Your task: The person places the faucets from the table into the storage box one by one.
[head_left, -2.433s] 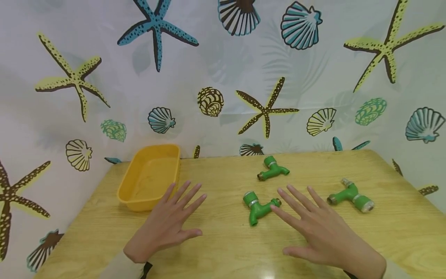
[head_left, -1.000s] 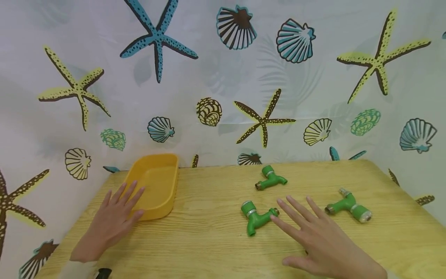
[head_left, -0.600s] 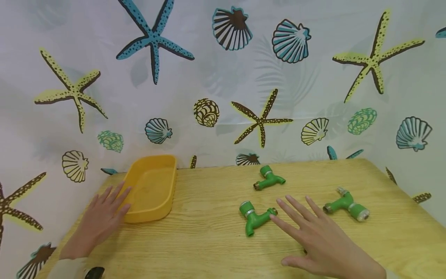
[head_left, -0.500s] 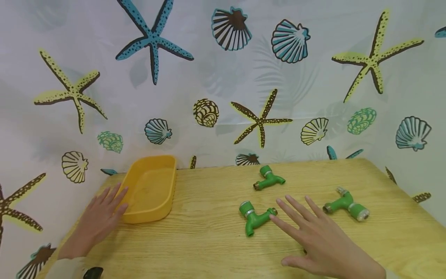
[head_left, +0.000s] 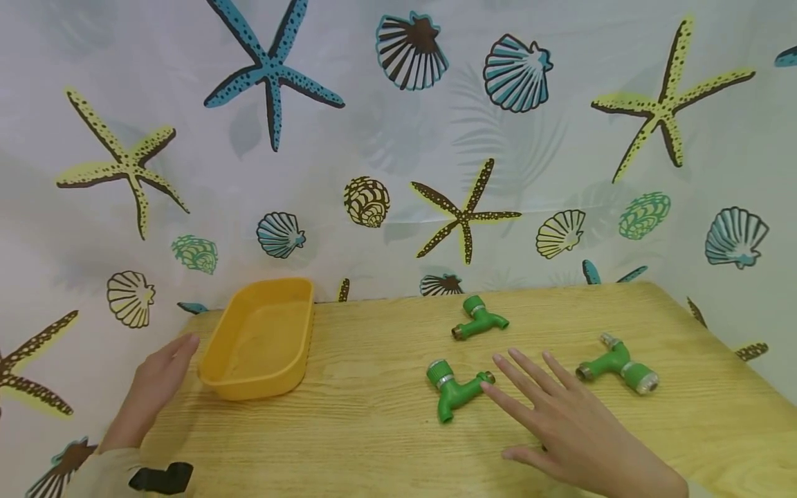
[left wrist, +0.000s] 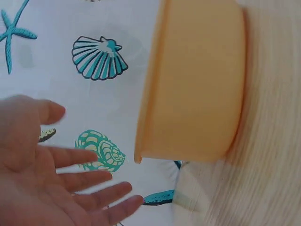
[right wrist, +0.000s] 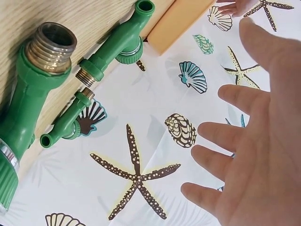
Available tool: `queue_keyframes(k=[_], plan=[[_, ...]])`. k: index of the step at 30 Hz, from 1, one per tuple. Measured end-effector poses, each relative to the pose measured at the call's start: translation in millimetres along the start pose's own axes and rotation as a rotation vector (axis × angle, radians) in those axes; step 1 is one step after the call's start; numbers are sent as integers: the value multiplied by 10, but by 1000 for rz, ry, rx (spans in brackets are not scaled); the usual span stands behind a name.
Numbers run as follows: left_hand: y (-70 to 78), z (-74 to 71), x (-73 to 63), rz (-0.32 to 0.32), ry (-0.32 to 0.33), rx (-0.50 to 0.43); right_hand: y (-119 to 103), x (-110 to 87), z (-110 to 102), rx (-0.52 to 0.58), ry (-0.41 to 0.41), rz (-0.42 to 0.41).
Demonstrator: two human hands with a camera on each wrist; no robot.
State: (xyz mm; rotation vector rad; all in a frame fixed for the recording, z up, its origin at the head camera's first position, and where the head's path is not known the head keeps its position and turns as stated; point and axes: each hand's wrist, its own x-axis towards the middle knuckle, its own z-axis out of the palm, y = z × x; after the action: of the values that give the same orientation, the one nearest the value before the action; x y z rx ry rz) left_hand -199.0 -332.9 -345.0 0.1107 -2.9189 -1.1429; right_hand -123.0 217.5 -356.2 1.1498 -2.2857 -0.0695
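My left hand (head_left: 152, 387) is just left of the yellow plastic basin (head_left: 299, 356), turned edge-on with the thumb side up. In the left wrist view its straight fingers point toward the basin's outer wall (left wrist: 197, 89), with a gap between. My right hand (head_left: 563, 422) hovers palm down over the table's right half, fingers spread and holding nothing. Its fingertips are nearest a green tap (head_left: 461, 395) with a ribbed knob. A second green tap (head_left: 478, 321) lies behind that one. To the right lies a third green tap (head_left: 613, 363), its knob facing the front right.
The wooden table (head_left: 349, 429) carries the basin at its back left and the taps on its right half. A white curtain (head_left: 373, 131) printed with starfish and shells hangs behind the table and round both sides. A black strap (head_left: 162, 478) shows at the left wrist.
From mid-table my left hand has swung left across the basin's front to its left side, then rolled from palm down to edge-on. The right hand stays nearly still; the basin and taps stay put.
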Motion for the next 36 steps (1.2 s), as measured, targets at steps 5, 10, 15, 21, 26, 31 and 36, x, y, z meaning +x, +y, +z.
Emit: queue_keyframes(k=[5, 10, 15, 21, 26, 31, 36], plan=[[-73, -14, 45, -132, -17, -223, -8, 3, -2, 0, 0, 5], [-186, 10, 90, -178, -53, -342, -11, 2, 8, -3, 3, 6], [-230, 26, 125, -186, -52, -377, -12, -2, 17, -4, -2, 3], [-235, 64, 175, -170, -73, -406, -20, -6, 20, -14, -6, 10], [-224, 115, 221, -178, -52, -370, -23, -17, 21, -19, -8, 18], [-239, 141, 244, -193, -24, -318, -32, -11, 21, -8, -22, 20], [-242, 143, 268, -201, -6, -304, -37, -14, 33, 9, -52, 26]])
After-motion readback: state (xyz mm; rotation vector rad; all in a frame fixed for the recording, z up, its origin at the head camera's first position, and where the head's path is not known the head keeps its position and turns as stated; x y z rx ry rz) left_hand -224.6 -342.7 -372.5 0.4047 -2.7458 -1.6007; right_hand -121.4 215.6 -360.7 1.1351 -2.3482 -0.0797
